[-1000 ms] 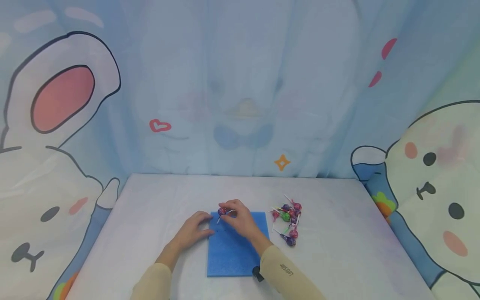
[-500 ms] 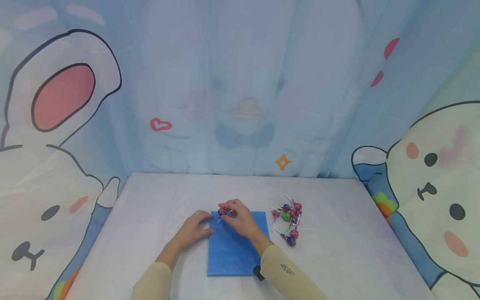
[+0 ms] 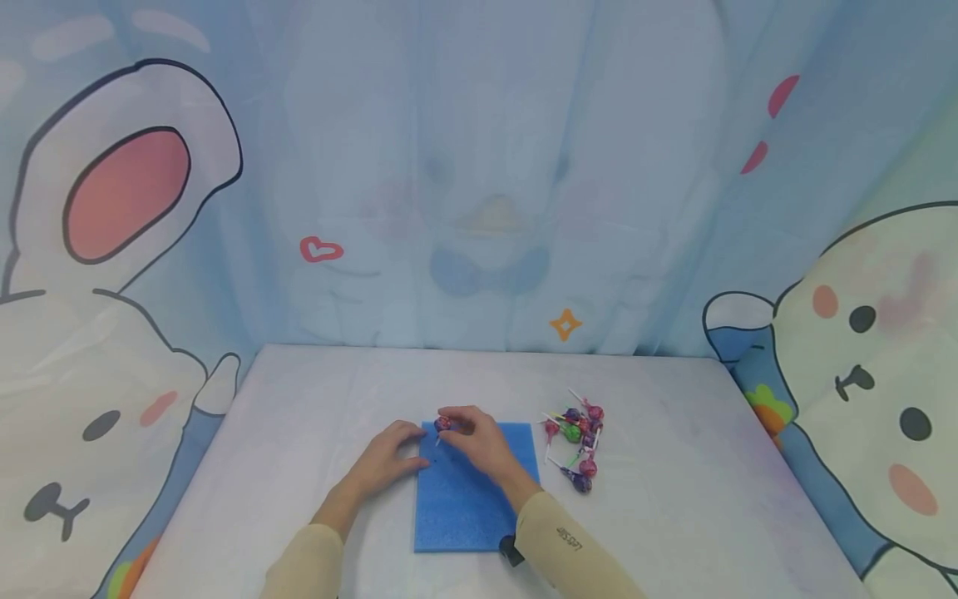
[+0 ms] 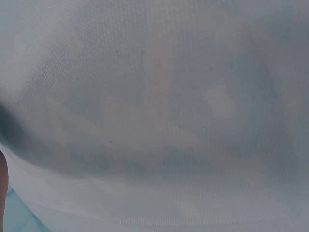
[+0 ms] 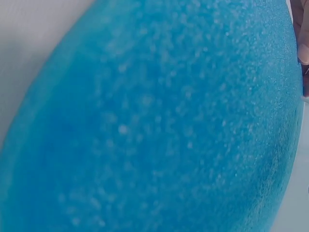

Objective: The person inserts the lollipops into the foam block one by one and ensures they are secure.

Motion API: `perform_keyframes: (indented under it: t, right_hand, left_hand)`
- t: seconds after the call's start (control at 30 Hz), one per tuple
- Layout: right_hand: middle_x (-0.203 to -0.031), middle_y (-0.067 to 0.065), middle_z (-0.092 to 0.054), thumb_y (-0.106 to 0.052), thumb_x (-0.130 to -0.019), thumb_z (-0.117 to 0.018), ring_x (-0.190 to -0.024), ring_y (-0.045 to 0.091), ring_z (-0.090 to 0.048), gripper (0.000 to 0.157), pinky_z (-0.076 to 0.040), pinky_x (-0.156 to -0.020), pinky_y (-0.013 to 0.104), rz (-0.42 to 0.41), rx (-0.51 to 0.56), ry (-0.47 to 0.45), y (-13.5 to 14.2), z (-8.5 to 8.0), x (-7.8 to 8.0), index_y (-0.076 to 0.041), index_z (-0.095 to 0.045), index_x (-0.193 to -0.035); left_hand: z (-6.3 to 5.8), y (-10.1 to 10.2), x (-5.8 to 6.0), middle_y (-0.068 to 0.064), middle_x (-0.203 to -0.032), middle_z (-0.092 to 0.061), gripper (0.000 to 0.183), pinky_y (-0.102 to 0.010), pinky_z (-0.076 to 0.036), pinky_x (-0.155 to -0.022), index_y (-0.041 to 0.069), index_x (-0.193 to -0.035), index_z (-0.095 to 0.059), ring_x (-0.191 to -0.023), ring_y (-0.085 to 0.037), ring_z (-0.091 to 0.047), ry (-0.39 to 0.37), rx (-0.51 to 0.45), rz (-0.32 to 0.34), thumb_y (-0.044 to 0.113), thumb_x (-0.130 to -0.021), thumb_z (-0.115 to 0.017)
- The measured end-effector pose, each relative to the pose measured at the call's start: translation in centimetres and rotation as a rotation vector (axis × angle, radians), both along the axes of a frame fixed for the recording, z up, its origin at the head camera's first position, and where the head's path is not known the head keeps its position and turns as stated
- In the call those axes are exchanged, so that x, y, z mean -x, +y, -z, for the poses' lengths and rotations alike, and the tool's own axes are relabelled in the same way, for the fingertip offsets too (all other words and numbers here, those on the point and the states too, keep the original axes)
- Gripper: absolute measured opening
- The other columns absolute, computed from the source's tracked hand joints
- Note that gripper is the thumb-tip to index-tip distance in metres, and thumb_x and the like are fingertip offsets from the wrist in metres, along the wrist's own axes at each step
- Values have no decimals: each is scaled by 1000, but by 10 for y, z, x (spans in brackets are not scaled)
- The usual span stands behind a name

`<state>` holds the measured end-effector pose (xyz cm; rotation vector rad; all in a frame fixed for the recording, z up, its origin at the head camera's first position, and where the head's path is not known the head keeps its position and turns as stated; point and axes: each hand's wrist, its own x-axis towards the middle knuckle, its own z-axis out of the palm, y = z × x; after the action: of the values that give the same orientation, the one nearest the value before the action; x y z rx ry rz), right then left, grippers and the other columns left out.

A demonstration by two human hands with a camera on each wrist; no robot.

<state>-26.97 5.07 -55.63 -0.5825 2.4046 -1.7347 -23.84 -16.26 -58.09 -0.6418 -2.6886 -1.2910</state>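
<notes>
In the head view a blue foam board (image 3: 471, 499) lies on the table. My right hand (image 3: 482, 441) is over its far left part and pinches a lollipop (image 3: 442, 424) in a dark red and purple wrapper. The white stick points down at the board; whether its tip is in the foam I cannot tell. My left hand (image 3: 385, 460) rests at the board's left edge, thumb and fingers spread apart. The right wrist view is mostly filled by the blue foam (image 5: 169, 121). Pale cloth (image 4: 145, 96) fills most of the left wrist view.
Right of the board lies a loose pile of wrapped lollipops (image 3: 572, 433), red, green and purple, sticks pointing various ways. A white cloth covers the table (image 3: 674, 466). Behind it hangs a blue printed curtain (image 3: 486, 166).
My right hand has dipped slightly over the board, still holding the lollipop. The left hand and the pile have stayed where they were.
</notes>
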Motion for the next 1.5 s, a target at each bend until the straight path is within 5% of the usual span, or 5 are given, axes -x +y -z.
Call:
perform_keyframes:
  t: [0.2, 0.43, 0.6, 0.97, 1.5]
  right_hand:
    - [-119, 11, -66, -12, -90, -71, -108, 27, -64, 34, -55, -92, 41, 7, -16, -53, -2, -6, -3, -8, -66, -123]
    - [-113, 5, -64, -14, -88, -73, -106, 25, -63, 31, -54, -92, 39, -33, -95, 93, -2, -3, 1, -10, -69, -118]
    - [-110, 2, -63, -16, -87, -74, -105, 21, -63, 30, -54, -92, 36, -60, -188, 189, -1, -3, 2, -10, -70, -117]
    - [-116, 3, -67, -19, -88, -74, -108, 20, -64, 31, -54, -94, 41, -66, -263, 312, -1, 0, 4, -11, -70, -118]
    - [-118, 4, -69, -22, -91, -71, -112, 22, -64, 35, -54, -95, 38, -93, -252, 270, -1, 0, 2, -10, -67, -123]
  left_hand:
    - [3, -1, 1, -13, -118, -62, 46, -48, -43, -104, -1, -122, -63, -116, -31, -57, 11, 6, 0, 19, -83, -78]
    - [4, 0, 0, -13, -114, -62, 45, -48, -47, -99, -2, -118, -63, -111, -32, -59, 89, 6, 0, 17, -81, -79]
    - [2, 0, 0, -13, -118, -62, 45, -49, -44, -103, -1, -121, -63, -115, -32, -57, 11, 3, 0, 18, -83, -78]
    - [6, -2, 2, -11, -118, -62, 45, -48, -44, -103, 1, -121, -63, -116, -31, -57, 16, 3, 4, 21, -83, -78]
    - [4, -2, 2, -11, -119, -62, 45, -47, -43, -104, 2, -121, -63, -117, -30, -57, 18, 1, 5, 21, -83, -78]
